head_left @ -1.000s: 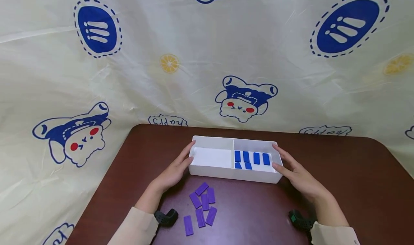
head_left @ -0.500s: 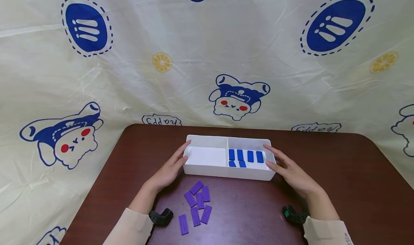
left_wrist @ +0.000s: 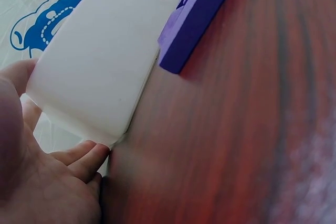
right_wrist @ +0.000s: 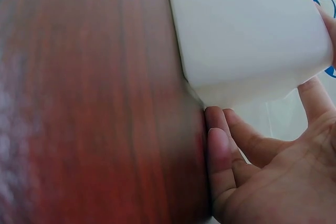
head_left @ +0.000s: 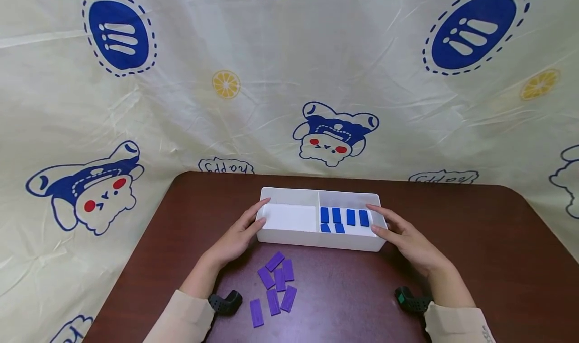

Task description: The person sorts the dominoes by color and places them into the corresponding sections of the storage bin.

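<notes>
A long white two-compartment box [head_left: 289, 236] sits on the table, a hand at each end. My left hand [head_left: 235, 240] holds its left end, thumb at the front corner and forefinger over the rim. My right hand [head_left: 413, 245] grips the right end the same way. In both wrist views, lower fingers reach the box's bottom corner at the table. Several blue tiles [head_left: 351, 218] lie in two rows in the right compartment; the left compartment [head_left: 289, 218] shows only its white floor. Several purple tiles [head_left: 280, 279] lie loosely on the table before the box, one large in the left wrist view.
The dark reddish-brown table [head_left: 344, 292] has rounded far corners. Behind it hangs a pale printed curtain [head_left: 253, 132]. Black bands with camera mounts are on the left wrist [head_left: 226, 303] and right wrist [head_left: 411, 301].
The head view has shifted a little, moving the whole scene left in it. The forefingers now reach slightly farther over the box's ends. Box and tiles keep their places on the table.
</notes>
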Demonstrator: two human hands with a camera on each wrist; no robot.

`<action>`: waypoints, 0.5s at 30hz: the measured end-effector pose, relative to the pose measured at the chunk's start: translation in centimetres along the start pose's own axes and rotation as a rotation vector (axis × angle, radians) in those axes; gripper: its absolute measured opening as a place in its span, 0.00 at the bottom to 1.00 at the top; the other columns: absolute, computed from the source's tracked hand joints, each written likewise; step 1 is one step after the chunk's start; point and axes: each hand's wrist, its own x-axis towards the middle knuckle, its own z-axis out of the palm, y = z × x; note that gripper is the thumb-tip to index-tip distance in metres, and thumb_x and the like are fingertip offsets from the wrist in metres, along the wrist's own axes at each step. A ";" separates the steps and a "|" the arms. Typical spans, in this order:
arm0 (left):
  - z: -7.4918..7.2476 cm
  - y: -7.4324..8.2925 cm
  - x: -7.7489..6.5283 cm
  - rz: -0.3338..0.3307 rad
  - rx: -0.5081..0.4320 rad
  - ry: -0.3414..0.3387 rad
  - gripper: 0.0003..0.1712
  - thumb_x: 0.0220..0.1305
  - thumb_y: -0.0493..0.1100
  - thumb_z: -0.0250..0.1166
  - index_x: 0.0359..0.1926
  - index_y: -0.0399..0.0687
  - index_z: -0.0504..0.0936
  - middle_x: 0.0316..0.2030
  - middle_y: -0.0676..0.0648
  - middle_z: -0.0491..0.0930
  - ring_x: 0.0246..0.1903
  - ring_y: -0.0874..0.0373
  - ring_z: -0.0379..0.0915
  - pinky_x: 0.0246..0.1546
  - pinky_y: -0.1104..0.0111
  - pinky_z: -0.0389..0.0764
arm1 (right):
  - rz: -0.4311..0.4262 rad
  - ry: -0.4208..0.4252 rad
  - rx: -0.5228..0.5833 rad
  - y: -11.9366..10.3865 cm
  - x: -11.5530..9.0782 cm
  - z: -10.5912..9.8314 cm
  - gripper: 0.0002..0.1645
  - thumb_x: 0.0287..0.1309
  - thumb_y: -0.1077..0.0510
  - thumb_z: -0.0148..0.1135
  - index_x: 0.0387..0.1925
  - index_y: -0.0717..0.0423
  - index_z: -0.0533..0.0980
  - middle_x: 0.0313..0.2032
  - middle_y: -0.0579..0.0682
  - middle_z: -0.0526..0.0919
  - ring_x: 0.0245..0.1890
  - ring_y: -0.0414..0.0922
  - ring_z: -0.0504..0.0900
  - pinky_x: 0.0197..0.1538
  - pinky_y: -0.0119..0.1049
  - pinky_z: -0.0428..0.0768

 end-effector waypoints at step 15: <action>-0.2 0.5 0.2 0.006 -0.006 -0.020 0.33 0.82 0.51 0.51 0.82 0.62 0.55 0.81 0.41 0.52 0.79 0.43 0.52 0.76 0.44 0.56 | -0.023 0.006 -0.046 -0.1 0.2 -0.2 0.41 0.72 0.42 0.62 0.80 0.32 0.58 0.83 0.58 0.44 0.79 0.67 0.45 0.70 0.81 0.47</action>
